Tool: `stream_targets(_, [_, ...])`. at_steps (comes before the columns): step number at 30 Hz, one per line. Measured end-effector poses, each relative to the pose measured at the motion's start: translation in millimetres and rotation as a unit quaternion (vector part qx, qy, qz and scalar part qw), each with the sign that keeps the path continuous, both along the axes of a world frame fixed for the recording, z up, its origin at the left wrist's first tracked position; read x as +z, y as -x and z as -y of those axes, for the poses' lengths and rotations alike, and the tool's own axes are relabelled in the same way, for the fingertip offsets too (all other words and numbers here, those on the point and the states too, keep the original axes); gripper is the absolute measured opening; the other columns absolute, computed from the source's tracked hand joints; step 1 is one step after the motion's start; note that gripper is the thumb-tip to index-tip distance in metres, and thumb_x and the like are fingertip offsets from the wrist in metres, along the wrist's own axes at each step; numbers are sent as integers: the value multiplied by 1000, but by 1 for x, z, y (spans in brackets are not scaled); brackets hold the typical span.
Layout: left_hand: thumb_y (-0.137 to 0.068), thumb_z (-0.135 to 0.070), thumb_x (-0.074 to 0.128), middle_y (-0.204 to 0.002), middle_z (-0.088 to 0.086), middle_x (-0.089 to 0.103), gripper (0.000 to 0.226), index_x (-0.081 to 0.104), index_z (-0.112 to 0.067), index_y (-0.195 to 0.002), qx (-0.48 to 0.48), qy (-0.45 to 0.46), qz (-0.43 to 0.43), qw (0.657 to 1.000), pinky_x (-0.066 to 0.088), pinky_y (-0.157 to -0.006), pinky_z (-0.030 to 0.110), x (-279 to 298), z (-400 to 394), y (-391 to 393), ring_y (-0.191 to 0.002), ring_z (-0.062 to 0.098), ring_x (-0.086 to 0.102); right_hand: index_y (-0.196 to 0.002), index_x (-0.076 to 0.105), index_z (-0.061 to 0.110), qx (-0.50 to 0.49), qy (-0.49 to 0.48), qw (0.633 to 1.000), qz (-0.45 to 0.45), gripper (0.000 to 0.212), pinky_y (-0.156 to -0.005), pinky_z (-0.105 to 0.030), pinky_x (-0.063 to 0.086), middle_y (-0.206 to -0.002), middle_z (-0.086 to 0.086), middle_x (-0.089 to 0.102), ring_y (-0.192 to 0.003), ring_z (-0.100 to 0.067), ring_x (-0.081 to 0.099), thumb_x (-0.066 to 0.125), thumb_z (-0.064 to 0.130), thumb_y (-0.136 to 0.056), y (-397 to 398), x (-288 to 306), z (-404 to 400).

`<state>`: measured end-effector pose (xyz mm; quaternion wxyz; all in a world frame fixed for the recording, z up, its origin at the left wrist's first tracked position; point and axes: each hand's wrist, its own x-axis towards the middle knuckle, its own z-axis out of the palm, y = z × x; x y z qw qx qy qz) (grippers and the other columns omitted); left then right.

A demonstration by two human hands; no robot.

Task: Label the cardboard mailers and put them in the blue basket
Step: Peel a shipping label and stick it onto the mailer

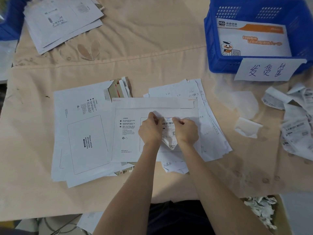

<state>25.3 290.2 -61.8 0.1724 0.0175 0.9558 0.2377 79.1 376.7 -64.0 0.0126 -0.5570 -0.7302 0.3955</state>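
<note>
Pinching a crinkled paper label [168,131], your left hand [149,129] and right hand [186,131] hold it over a flat white mailer [133,133]. Ribbed plastic basket [254,65] holds another mailer.

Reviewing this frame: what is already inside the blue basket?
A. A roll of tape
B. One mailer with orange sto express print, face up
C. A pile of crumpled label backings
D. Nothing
B: the blue basket holds a mailer with orange print and a cartoon mascot lying face up; both hands are over another mailer on the table.
</note>
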Motion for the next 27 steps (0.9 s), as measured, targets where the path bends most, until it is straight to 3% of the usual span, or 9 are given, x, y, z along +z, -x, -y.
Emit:
stream_targets(3, [-95, -39, 51, -89, 2, 68, 25, 56, -15, -98, -7, 11, 6, 1000, 37, -61, 28, 0, -1, 2, -80, 27, 62, -73, 67, 16, 23, -16, 999, 16, 33, -57, -24, 34, -68, 0, 64, -62, -19, 54, 58, 43, -90, 1, 0, 0])
stream_targets(6, [-93, -41, 50, -89, 6, 66, 27, 57, -15, -97, -13, 39, 13, 999, 39, -61, 28, -1, -1, 7, -77, 29, 62, -56, 52, 13, 84, -72, 991, 70, 44, -48, -22, 26, -52, -2, 50, -50, -19, 43, 50, 40, -92, 3, 2, -4])
stream_targets(8, [-92, -43, 50, -90, 8, 65, 30, 55, -13, -98, -21, 57, 15, 998, 39, -62, 29, -1, -1, 9, -78, 30, 61, -62, 56, 13, 131, -92, 981, 108, 42, -50, -24, 26, -57, -3, 51, -55, -23, 49, 45, 42, -91, 6, 4, -8])
stream_targets(11, [-92, -48, 50, -95, 10, 65, 39, 52, -10, -103, -37, 75, 13, 996, 39, -65, 31, 0, 1, 9, -84, 32, 62, -82, 68, 11, 179, -115, 966, 147, 53, -60, -26, 36, -78, -7, 67, -76, -28, 64, 49, 60, -84, 7, 3, -12])
stream_targets(15, [-91, -51, 51, -97, 10, 65, 43, 52, -11, -104, -39, 77, 23, 996, 39, -66, 31, 1, 3, 11, -87, 32, 63, -79, 67, 12, 195, -114, 958, 175, 68, -60, -26, 38, -78, -4, 68, -77, -25, 66, 52, 78, -73, 10, 6, -14])
stream_targets(19, [-94, -44, 47, -93, 7, 65, 33, 53, -13, -103, -29, 62, 26, 997, 38, -64, 31, 0, 5, 11, -83, 31, 61, -76, 68, 14, 172, -49, 970, 165, 57, -60, -25, 39, -74, -3, 69, -70, -24, 64, 54, 69, -79, 12, 7, -22])
stream_targets(23, [-97, -39, 44, -93, 8, 65, 27, 56, -16, -105, -18, 47, 33, 998, 38, -64, 30, -1, 10, 14, -75, 26, 51, -78, 68, 13, 131, -10, 980, 149, 51, -62, -24, 43, -67, -5, 70, -63, -24, 68, 42, 55, -89, 9, 2, -23])
stream_targets(27, [-96, -35, 47, -94, 8, 66, 25, 57, -14, -106, -3, 12, 43, 999, 36, -64, 30, 1, 10, 14, -78, 25, 52, -78, 67, 9, 97, 57, 988, 105, 45, -72, -26, 52, -57, -2, 69, -55, -15, 69, 40, 42, -93, 0, 11, -28])
